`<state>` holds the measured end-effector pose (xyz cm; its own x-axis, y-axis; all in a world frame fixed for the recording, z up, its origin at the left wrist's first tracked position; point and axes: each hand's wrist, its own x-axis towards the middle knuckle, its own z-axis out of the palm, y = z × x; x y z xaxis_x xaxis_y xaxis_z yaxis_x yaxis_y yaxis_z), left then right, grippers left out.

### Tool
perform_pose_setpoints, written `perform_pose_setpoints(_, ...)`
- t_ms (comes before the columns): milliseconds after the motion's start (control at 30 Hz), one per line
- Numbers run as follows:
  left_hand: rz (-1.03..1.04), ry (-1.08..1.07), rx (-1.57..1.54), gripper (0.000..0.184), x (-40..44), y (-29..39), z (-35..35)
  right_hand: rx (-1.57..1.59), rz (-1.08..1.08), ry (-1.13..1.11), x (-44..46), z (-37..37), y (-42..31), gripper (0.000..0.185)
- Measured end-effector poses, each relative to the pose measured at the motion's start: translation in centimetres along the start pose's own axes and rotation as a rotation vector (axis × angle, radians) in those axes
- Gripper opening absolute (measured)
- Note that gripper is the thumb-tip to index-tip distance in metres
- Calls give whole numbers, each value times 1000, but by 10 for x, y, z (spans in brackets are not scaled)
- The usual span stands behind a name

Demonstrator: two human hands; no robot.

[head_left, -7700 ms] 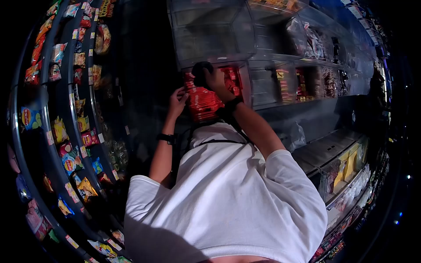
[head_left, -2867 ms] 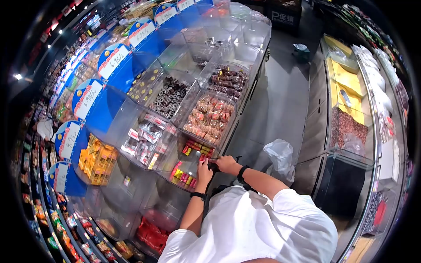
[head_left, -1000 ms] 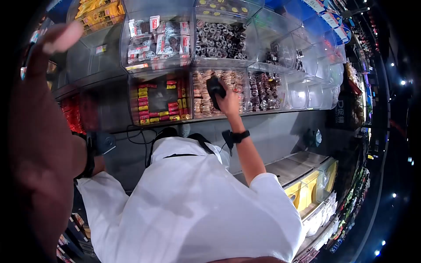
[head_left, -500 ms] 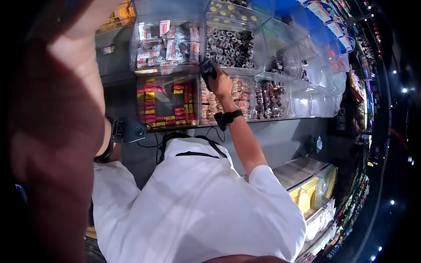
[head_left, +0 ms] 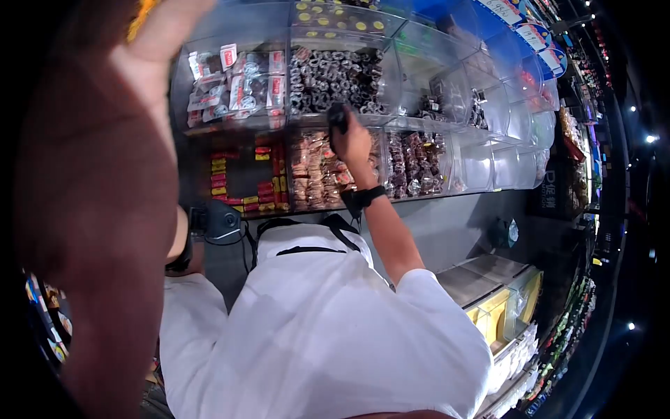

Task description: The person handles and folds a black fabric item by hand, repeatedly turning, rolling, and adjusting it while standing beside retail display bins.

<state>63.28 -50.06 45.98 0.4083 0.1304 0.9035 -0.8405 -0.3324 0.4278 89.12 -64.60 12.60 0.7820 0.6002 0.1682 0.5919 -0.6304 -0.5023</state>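
My left hand (head_left: 91, 153) is raised very close to the camera and fills the left side, blurred and mostly in shadow. One digit stretches upward, and nothing shows in the hand; its other fingers are unclear. On that wrist sits a black strap with a small camera-like device (head_left: 225, 222). My right hand (head_left: 354, 143) is closed around a black handheld object (head_left: 338, 120), whose kind I cannot make out. It is over the bin of wrapped brownish snacks (head_left: 310, 171), just below the bin of dark ring-shaped pieces (head_left: 335, 77). A black strap (head_left: 366, 199) circles the right wrist.
Clear plastic bins hold red-and-yellow wrapped candies (head_left: 218, 181), white-and-red packets (head_left: 248, 87) and dark wrapped sweets (head_left: 415, 164). Price signs (head_left: 534, 35) stand at the upper right. A low case with a metal top (head_left: 481, 276) is at the right.
The view has shifted, so the left-hand bins appear farther left. My right hand with the black object sits slightly lower, and my left hand covers more of the left side.
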Motion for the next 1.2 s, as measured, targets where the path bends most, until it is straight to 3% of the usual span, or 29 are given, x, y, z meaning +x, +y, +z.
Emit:
perform_pose_setpoints(100, -165, 106, 18, 27, 9, -59, 61, -6, -102, -59, 9, -17, 14, 51)
perform_pose_setpoints(200, -507, 156, 186, 20, -25, -152, 116, -97, -34, -152, 24, -54, 62, 57)
perform_pose_setpoints(233, -681, 147, 151, 21, -47, -184, 132, 24, -102, 60, 26, -61, 86, 56)
perform_pose_setpoints(300, -834, 28, 334, 27, -87, -237, 168, 200, -149, 260, 39, -90, 115, 50)
perform_pose_setpoints(333, -768, -52, 446, 30, -103, -261, 182, 234, -170, 327, 48, -109, 118, 47)
perform_pose_setpoints(367, -897, -80, 498, 31, -118, -281, 197, 231, -154, 293, 58, -128, 113, 47)
perform_pose_setpoints(400, -806, -119, 588, 30, -142, -310, 208, 226, -142, 256, 66, -140, 111, 47)
perform_pose_setpoints(467, -911, -182, 710, 33, -157, -333, 229, 131, -209, 167, 89, -134, 121, 51)
perform_pose_setpoints(567, -1070, -95, 623, 42, -149, -342, 250, 153, -228, 86, 100, -119, 124, 53)
perform_pose_setpoints(667, -1062, -36, 760, 49, -150, -355, 253, 165, -302, 64, 114, -116, 118, 50)
perform_pose_setpoints(733, -1118, -44, 785, 41, -153, -368, 246, 150, -361, 47, 144, -106, 122, 46)
perform_pose_setpoints(800, -1128, 34, 582, 38, -155, -378, 236, 122, -370, -38, 175, -100, 122, 42)
perform_pose_setpoints(900, -1122, 8, 649, 41, -155, -391, 229, 61, -421, -12, 223, -90, 116, 42)
perform_pose_setpoints(1000, -1124, -41, 630, 36, -161, -403, 227, 169, -300, -34, 262, -73, 113, 42)
perform_pose_setpoints(1067, -1199, -7, 620, 32, -157, -405, 231, 195, -314, -18, 284, -58, 116, 40)
perform_pose_setpoints(1200, -1151, -4, 592, 26, -159, -407, 228, 268, -365, -5, 290, -48, 128, 40)
